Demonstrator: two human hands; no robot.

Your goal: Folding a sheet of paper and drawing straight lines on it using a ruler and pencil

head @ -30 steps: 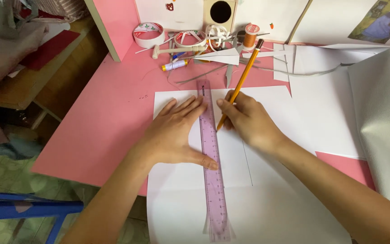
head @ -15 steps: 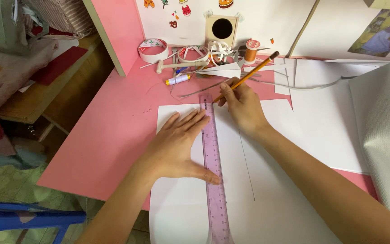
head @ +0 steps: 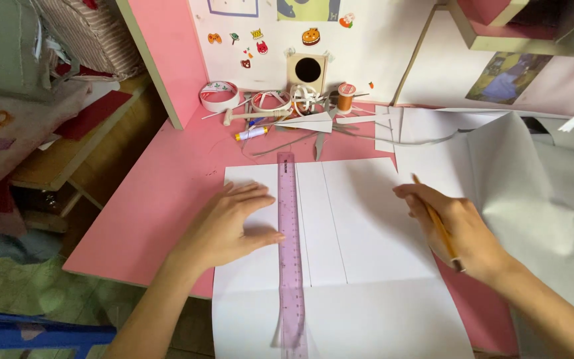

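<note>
Ruler under left hand

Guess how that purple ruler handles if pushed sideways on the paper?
The purple ruler looks thin, flat, see-through plastic: probably light and slightly bendy. It lies on the smooth white sheet, so it likely slides easily; the left hand presses beside it. Flat, so unlikely to roll.
</note>
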